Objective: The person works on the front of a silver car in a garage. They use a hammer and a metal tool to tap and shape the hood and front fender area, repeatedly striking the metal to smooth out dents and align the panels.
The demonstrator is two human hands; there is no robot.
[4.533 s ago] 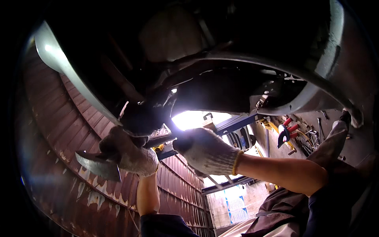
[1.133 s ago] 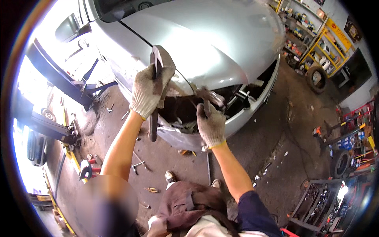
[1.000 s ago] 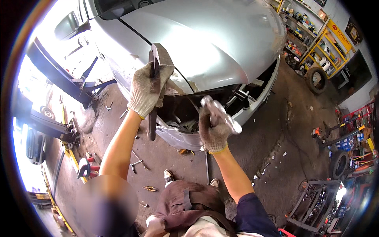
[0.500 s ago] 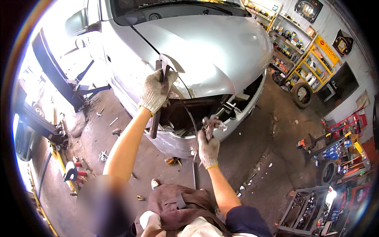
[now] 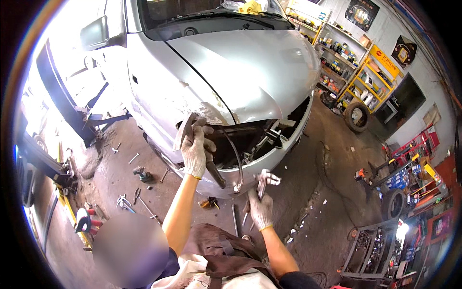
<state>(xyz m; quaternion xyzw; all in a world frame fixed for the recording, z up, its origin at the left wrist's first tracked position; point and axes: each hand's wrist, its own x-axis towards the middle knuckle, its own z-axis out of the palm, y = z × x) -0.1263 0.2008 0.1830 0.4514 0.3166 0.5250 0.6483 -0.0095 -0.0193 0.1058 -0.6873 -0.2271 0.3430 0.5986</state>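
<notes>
A silver car (image 5: 240,62) stands in front of me. Its front corner opening (image 5: 231,147) has no headlight in it, and the paint around the fender edge (image 5: 214,111) is chipped and scraped. My left hand (image 5: 196,154), in a knitted glove, grips a dark metal bar (image 5: 215,174) with a broad flat end beside that corner, above the bumper (image 5: 228,189). In my gloved right hand (image 5: 261,210), lower and to the right, a hammer (image 5: 264,180) is held by its handle, its silvery head up and apart from the car. A thin dark cable (image 5: 234,148) hangs across the opening.
On the floor at left lie a drill (image 5: 142,174), pliers (image 5: 125,203) and several wrenches. A blue lift post (image 5: 62,96) rises beyond. To the right are shelves (image 5: 339,55), a tyre (image 5: 357,117) and a metal rack (image 5: 368,253) of parts.
My left hand has lowered the bar from the hood edge toward the bumper corner and tilted it. My right hand has dropped lower with the hammer. The view has shifted.
</notes>
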